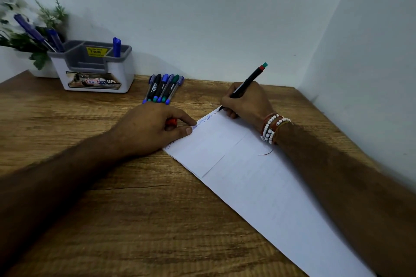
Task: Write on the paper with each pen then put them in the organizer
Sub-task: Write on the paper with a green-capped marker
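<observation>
**Black pen on the paper, five more waiting**

We find the black pen (245,84) in the right hand (246,103), pinched between thumb and curled fingers low on its barrel. Its tip touches the far edge of the paper (247,182), and its red-and-teal end tilts up and away toward the wall. Just left of the tip we see a short row of scribbles (203,122) in blue ink along that same edge, too small to read.

The paper is a long white sheet with fold lines. It lies slantwise on the wooden table (112,220), running from the middle toward the near right corner. The right forearm rests across it, with bead bracelets (273,129) at the wrist.

The left hand (150,129) sits at the sheet's left corner, with forefinger and thumb stretched out to press the edge. The other fingers are curled, and a red piece (171,122) is tucked in under them; we cannot tell just what it is.

Beyond the left hand a row of pens (163,89) lies side by side on the table, close together and capped in blue, black and green.

Further left, against the wall, stands the organizer (94,74), white with a grey insert and a yellow sticker (96,51). One blue pen (116,47) stands upright in its right compartment, and two more blue pens (36,33) lean out of the left one. Behind it we see a leafy plant (13,38), blurred at the frame's edge
</observation>
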